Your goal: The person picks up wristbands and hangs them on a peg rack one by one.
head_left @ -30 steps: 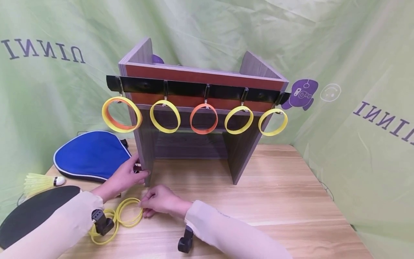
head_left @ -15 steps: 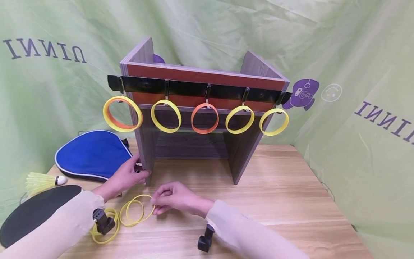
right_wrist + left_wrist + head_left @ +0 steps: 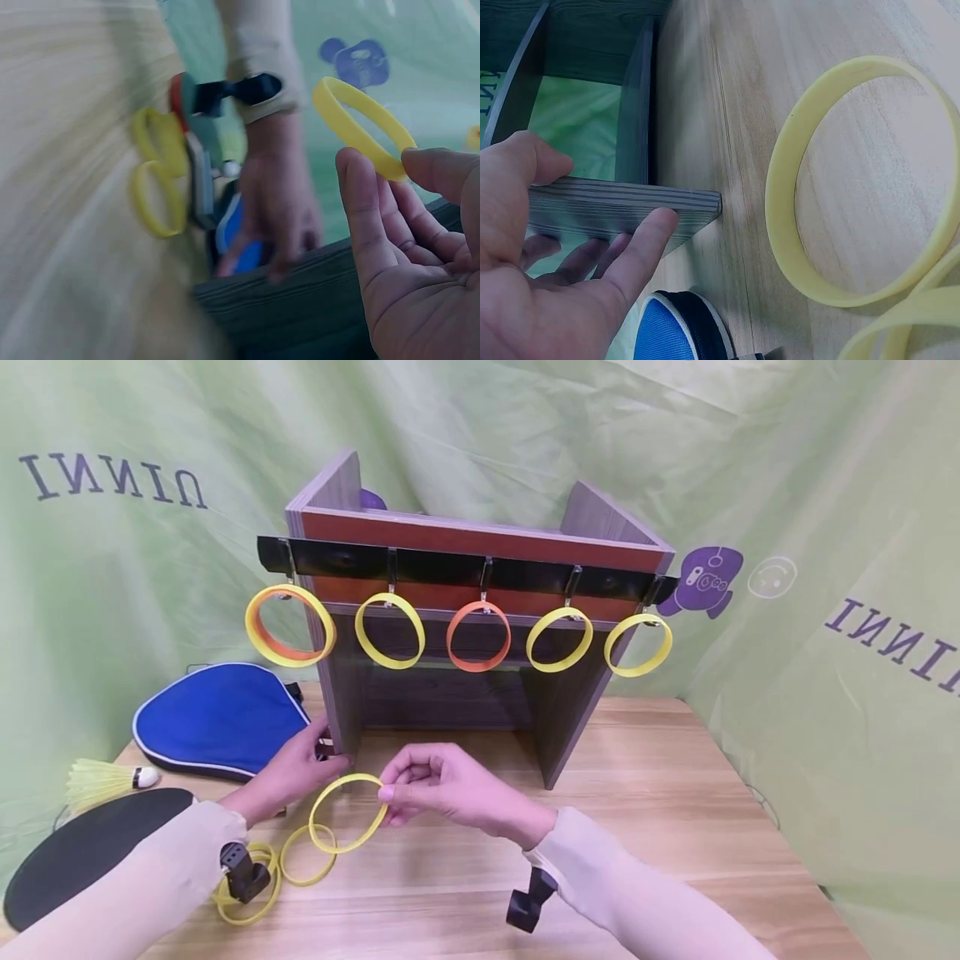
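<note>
My right hand [image 3: 465, 793] pinches a yellow wristband [image 3: 352, 133] between thumb and fingers, raised above the table. My left hand [image 3: 296, 772] grips the lower front edge of the grey wooden shelf's left side panel [image 3: 622, 196], thumb on one face and fingers on the other. Below the held band, another yellow wristband [image 3: 781, 195] lies on the table, beside a small overlapping group of yellow wristbands [image 3: 243, 922] partly hidden by my left wrist camera. Across the shelf's front runs a black hook rail [image 3: 438, 565]. Yellow bands and an orange wristband [image 3: 478, 669] hang from its hooks; the leftmost hook carries yellow and orange together.
Left of the shelf lie a blue paddle case [image 3: 217, 718], a yellow shuttlecock [image 3: 101, 782] and a black-faced table tennis paddle [image 3: 90, 856], partly behind my left sleeve. Green printed curtain [image 3: 810, 510] encloses the wooden table [image 3: 675, 835] at the back and sides.
My right hand has lifted one yellow wristband off the table and moved it right and up, away from the others. The left hand keeps its grip on the shelf panel.
</note>
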